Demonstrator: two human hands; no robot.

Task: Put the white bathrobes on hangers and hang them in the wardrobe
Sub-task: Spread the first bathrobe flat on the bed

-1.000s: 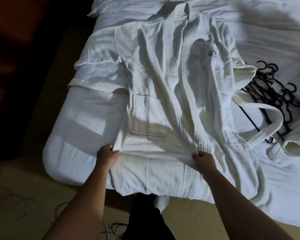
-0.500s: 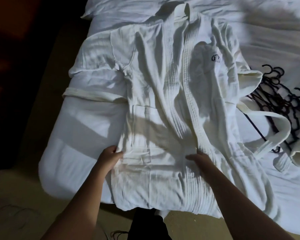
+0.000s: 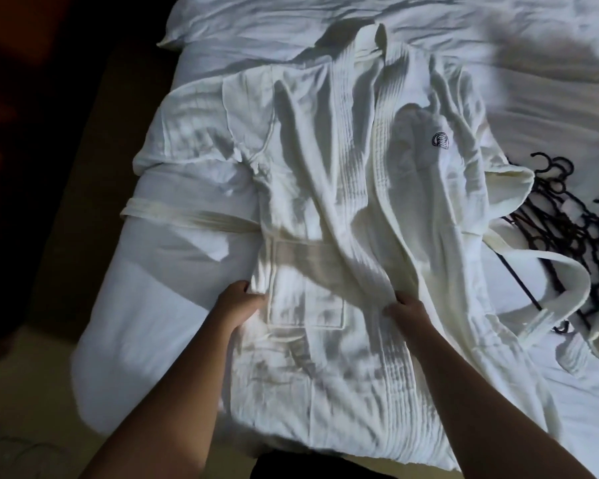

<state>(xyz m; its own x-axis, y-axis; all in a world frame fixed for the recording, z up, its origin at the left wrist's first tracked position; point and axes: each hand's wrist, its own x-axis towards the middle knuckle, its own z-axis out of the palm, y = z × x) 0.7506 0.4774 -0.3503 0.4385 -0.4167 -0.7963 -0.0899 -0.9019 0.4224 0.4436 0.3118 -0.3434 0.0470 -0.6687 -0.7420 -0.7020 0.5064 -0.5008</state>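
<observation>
My left hand (image 3: 237,305) and right hand (image 3: 407,311) pinch white bathrobe (image 3: 343,209), fingers clamped in cloth. Risk — belt (image 3: 547,305) beyond right fingers snagging black hangers (image 3: 567,223), dragging them off bed (image 3: 146,305).

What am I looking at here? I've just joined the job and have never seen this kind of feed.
There is no machine. A person wears a camera on the head, and it looks down at their two bare arms. A white bathrobe lies spread open on a bed, collar pointing away. The left hand grips the robe's edge beside the pocket. The right hand pinches the front band. The belt trails off to the right over a pile of black hangers. Nothing hangs on a hanger yet, and no wardrobe is in view.
</observation>
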